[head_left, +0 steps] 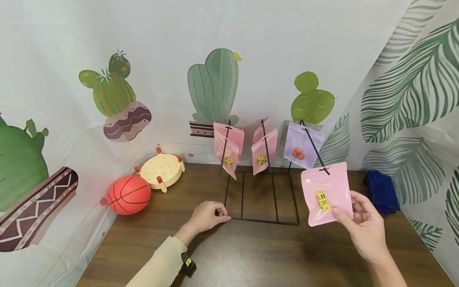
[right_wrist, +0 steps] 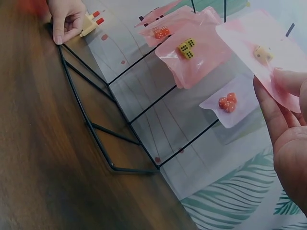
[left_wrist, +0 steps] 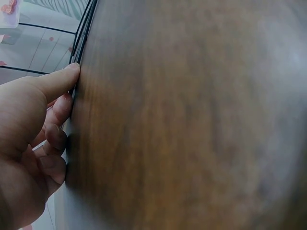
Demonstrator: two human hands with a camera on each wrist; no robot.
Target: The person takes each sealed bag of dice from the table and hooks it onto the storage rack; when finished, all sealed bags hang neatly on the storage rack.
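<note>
In the head view my right hand pinches a pink zip bag by its right edge, thumb in front. Yellow dice show in it. The slot at the bag's top is at the front tip of the right prong of a black wire display rack. My left hand pinches the rack's front left base corner with thumb and fingertips, also seen in the left wrist view. On the same right prong, farther back, hangs a purple zip bag with orange dice. Pink zip bags with yellow dice hang from the middle and left prongs.
A red toy basketball sits at the table's left. Behind it is a round cream board with red-tipped legs. A dark blue item lies at the right edge. Behind the rack rises a cactus-printed cloth.
</note>
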